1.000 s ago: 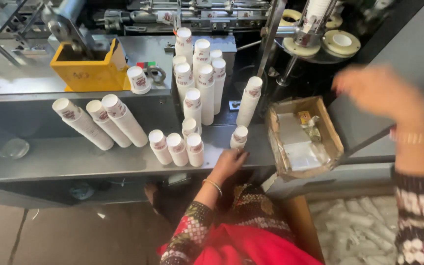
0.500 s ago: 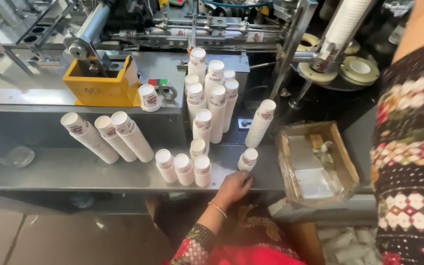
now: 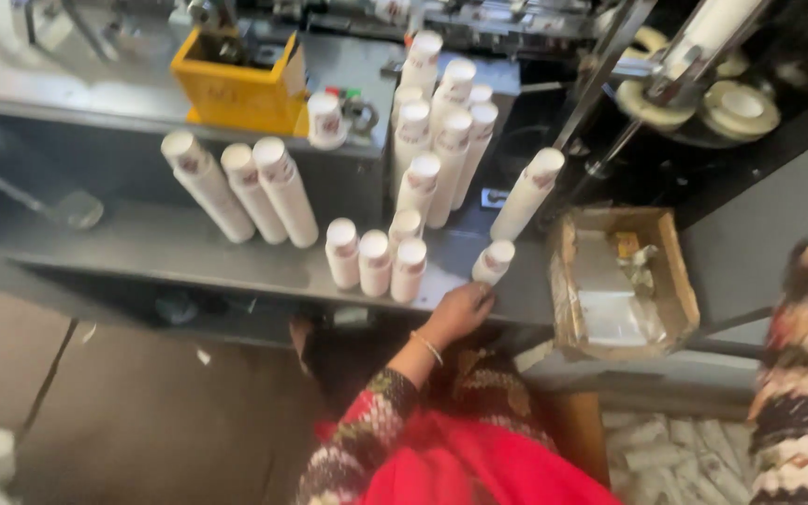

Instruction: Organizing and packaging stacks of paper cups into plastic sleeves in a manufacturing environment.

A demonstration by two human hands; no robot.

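Since a moment ago the right arm has slid toward the frame's edge; only its patterned sleeve [image 3: 801, 374] shows, the hand cut off, so its grip can't be told. Left hand [image 3: 460, 313] rests on the grey shelf's [image 3: 142, 248] lip, fingers seemingly curled together, touching the short paper-cup stack [image 3: 493, 263]. Just right sits a cardboard box [image 3: 675, 290]. Farther back lean longer cup stacks [image 3: 240, 187], then a yellow bin [image 3: 236, 84].

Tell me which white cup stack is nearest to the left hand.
The short cup stack by the left hand, standing alone at the shelf's front edge. The three short stacks stand further left; the tall ones lean behind.
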